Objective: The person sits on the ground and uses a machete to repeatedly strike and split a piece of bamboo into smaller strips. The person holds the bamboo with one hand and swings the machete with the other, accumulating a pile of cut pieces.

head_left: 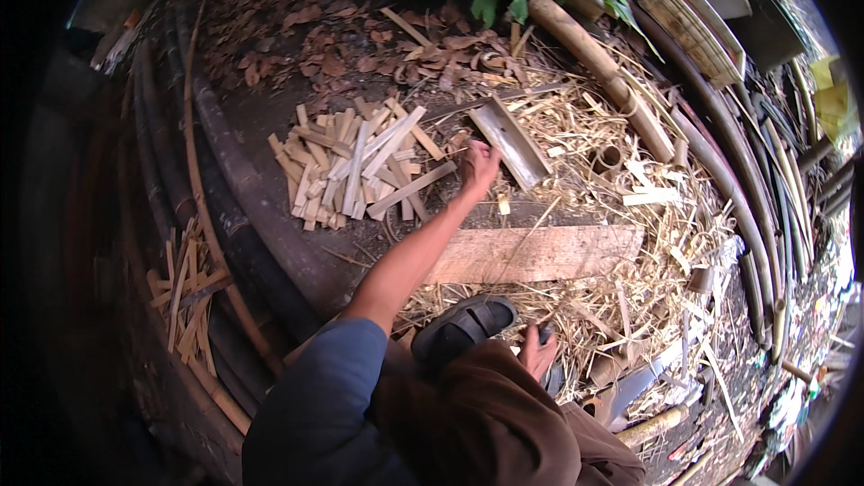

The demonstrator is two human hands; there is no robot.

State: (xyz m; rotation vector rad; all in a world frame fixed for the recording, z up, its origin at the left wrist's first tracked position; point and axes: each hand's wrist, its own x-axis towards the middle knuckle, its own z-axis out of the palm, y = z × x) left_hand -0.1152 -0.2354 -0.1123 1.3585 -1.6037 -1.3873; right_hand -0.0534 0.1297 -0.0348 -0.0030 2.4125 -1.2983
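Observation:
My left arm stretches forward, and my left hand (481,166) hovers between a pile of flat bamboo strips (360,157) and a split bamboo trough (511,142). Its fingers are loosely bent and apart, with nothing plain between them. One strip on the pile ends close beside these fingers. Low in the view, my right hand (538,353) is closed around a dark object (544,333), only the end of which shows. That hand rests beside my sandalled foot (463,328). A wide wooden board (540,254) lies on the ground between my two hands.
Shavings (666,261) cover the ground around the board. A saw blade (643,382) lies at lower right. Bamboo poles (603,76) run along the right, and dark poles (238,243) along the left. A smaller strip bundle (191,292) sits left. Dry leaves (315,36) lie behind.

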